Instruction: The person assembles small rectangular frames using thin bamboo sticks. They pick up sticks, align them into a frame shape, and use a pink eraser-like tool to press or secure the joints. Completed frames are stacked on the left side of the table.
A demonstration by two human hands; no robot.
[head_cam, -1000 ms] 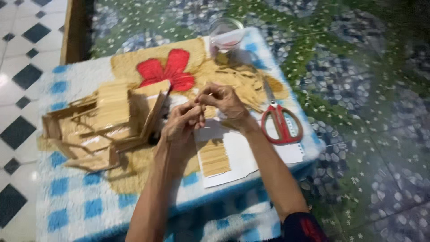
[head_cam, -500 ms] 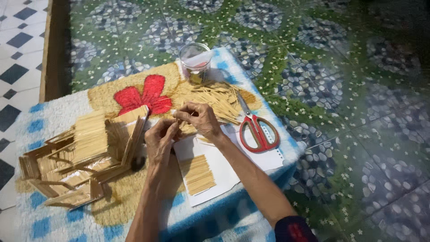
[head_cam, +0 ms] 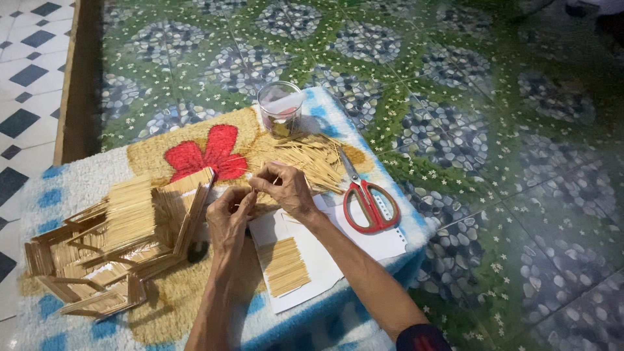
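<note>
both the left hand (head_cam: 229, 211) and right hand (head_cam: 286, 188) pinched a thin stick (head_cam: 255, 189) over the surface (head_cam: 71, 188) beside the stick house (head_cam: 123, 240), which probably wanted a light, steady grip.

Hands: our left hand (head_cam: 229, 213) and right hand (head_cam: 286, 188) pinch one thin stick (head_cam: 250, 193) between them.
Left: stick-built house model (head_cam: 123, 237).
Right: red scissors (head_cam: 367, 200).
Behind: loose stick pile (head_cam: 312, 159), glass jar (head_cam: 280, 108).

Pale matt wooden sticks (head_cam: 312, 159) and a stick-built model house (head_cam: 123, 234) rest on a fluffy towelling cloth (head_cam: 71, 188), beside red plastic-handled metal scissors (head_cam: 365, 198), white paper (head_cam: 318, 253) and a clear glossy cup (head_cam: 279, 107).
</note>
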